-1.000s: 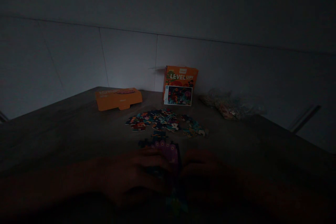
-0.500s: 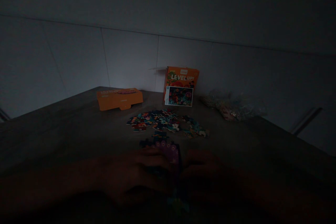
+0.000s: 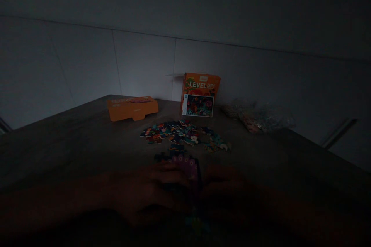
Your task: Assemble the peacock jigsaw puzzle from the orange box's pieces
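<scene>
In very dim light, a partly joined jigsaw puzzle (image 3: pixel 189 168) lies before me, with a purple, scalloped shape dotted with rings on it. From the left, my left hand (image 3: pixel 153 187) reaches over it; its fingers stretch across the pieces and the thumb is apart below. My right hand (image 3: pixel 223 185) is at the puzzle's right edge, its fingers pointing left; darkness hides whether they grip a piece. Teal and yellow pieces (image 3: pixel 197 224) show faintly between the hands, nearer me. Just beyond the joined part is a heap of loose puzzle pieces (image 3: pixel 171 131).
An orange "LEVEL UP!" box (image 3: pixel 199 79) stands against the wall, with a picture card (image 3: pixel 199 105) leaning on its front. The orange box lid (image 3: pixel 130 110) lies to the left. Clear plastic bags (image 3: pixel 261 117) sit at the right rear of the grey table (image 3: pixel 72 139).
Both hands stay almost where they were over the puzzle. The view has shifted very slightly and looks a little darker.
</scene>
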Demonstrator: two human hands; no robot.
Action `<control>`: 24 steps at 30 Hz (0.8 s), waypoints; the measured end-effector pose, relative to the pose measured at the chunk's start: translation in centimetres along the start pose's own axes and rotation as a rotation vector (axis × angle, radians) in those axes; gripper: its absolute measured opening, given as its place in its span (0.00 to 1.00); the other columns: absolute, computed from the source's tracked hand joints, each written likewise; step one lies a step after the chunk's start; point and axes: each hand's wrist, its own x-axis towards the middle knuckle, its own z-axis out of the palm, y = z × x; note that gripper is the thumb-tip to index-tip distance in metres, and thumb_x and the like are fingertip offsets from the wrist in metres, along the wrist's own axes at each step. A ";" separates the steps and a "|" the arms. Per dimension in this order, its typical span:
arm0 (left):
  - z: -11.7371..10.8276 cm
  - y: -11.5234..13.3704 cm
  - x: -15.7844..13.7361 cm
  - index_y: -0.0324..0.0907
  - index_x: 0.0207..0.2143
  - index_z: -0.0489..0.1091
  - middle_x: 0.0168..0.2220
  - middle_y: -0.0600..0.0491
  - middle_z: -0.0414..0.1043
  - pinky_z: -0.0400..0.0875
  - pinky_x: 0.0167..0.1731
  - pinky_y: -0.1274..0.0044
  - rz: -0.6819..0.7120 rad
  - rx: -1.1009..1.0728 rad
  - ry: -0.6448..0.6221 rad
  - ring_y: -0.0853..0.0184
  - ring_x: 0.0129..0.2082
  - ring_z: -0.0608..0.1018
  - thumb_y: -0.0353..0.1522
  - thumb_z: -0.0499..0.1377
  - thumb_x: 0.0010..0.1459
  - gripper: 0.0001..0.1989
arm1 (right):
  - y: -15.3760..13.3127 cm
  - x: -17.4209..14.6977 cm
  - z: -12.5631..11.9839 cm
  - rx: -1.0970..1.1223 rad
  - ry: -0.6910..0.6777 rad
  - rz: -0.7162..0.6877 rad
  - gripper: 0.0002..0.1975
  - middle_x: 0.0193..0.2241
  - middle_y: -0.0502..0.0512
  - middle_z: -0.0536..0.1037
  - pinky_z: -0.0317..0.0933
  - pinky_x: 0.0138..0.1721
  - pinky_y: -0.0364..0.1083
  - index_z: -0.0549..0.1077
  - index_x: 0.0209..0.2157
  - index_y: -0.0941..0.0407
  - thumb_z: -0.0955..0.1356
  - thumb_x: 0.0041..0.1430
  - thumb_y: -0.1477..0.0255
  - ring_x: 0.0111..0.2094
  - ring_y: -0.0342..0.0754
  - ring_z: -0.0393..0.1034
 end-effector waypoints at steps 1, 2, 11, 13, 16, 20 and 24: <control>-0.1 0.1 0.0 0.43 0.56 0.70 0.59 0.46 0.66 0.59 0.64 0.68 -0.007 0.005 -0.005 0.59 0.61 0.66 0.27 0.57 0.58 0.23 | 0.0 0.0 0.0 -0.007 -0.005 -0.005 0.09 0.40 0.59 0.77 0.67 0.37 0.44 0.76 0.42 0.58 0.69 0.63 0.68 0.38 0.47 0.72; -0.2 0.1 0.1 0.44 0.56 0.70 0.59 0.46 0.66 0.59 0.64 0.69 -0.013 0.009 -0.012 0.59 0.61 0.66 0.27 0.57 0.58 0.22 | 0.0 0.0 0.1 -0.009 -0.007 -0.018 0.09 0.40 0.59 0.77 0.67 0.36 0.44 0.75 0.42 0.58 0.68 0.63 0.68 0.38 0.47 0.72; 0.2 0.0 -0.1 0.40 0.64 0.59 0.61 0.43 0.64 0.59 0.65 0.65 -0.037 -0.005 0.007 0.55 0.62 0.66 0.27 0.57 0.58 0.30 | -0.3 -0.4 0.0 -0.053 -0.077 0.073 0.14 0.43 0.60 0.77 0.67 0.39 0.46 0.72 0.50 0.57 0.67 0.63 0.69 0.40 0.49 0.72; 0.3 0.0 -0.1 0.39 0.66 0.54 0.62 0.42 0.63 0.59 0.65 0.64 -0.046 -0.005 0.017 0.54 0.63 0.65 0.27 0.56 0.58 0.34 | -0.3 -0.5 0.0 -0.047 -0.064 0.134 0.19 0.42 0.59 0.77 0.67 0.39 0.47 0.70 0.52 0.57 0.68 0.60 0.69 0.39 0.49 0.72; 0.2 -0.1 0.0 0.41 0.64 0.58 0.62 0.44 0.64 0.57 0.66 0.65 -0.021 -0.018 0.024 0.56 0.63 0.65 0.27 0.57 0.58 0.31 | -0.4 -0.4 0.0 -0.028 -0.082 0.101 0.14 0.44 0.60 0.76 0.67 0.39 0.46 0.71 0.48 0.57 0.67 0.61 0.70 0.40 0.48 0.72; 0.1 -0.1 0.1 0.42 0.64 0.58 0.61 0.45 0.64 0.57 0.65 0.65 -0.013 -0.022 0.021 0.56 0.62 0.66 0.27 0.56 0.58 0.30 | -0.6 0.0 0.0 -0.019 -0.114 0.062 0.11 0.45 0.60 0.75 0.67 0.40 0.45 0.73 0.46 0.58 0.67 0.63 0.72 0.41 0.47 0.71; 0.2 0.0 0.0 0.40 0.64 0.59 0.62 0.44 0.63 0.56 0.66 0.67 -0.024 -0.003 0.006 0.56 0.64 0.63 0.28 0.56 0.59 0.30 | -0.5 -0.1 0.0 -0.055 -0.099 0.102 0.14 0.43 0.60 0.76 0.67 0.40 0.47 0.71 0.49 0.58 0.67 0.61 0.71 0.40 0.49 0.72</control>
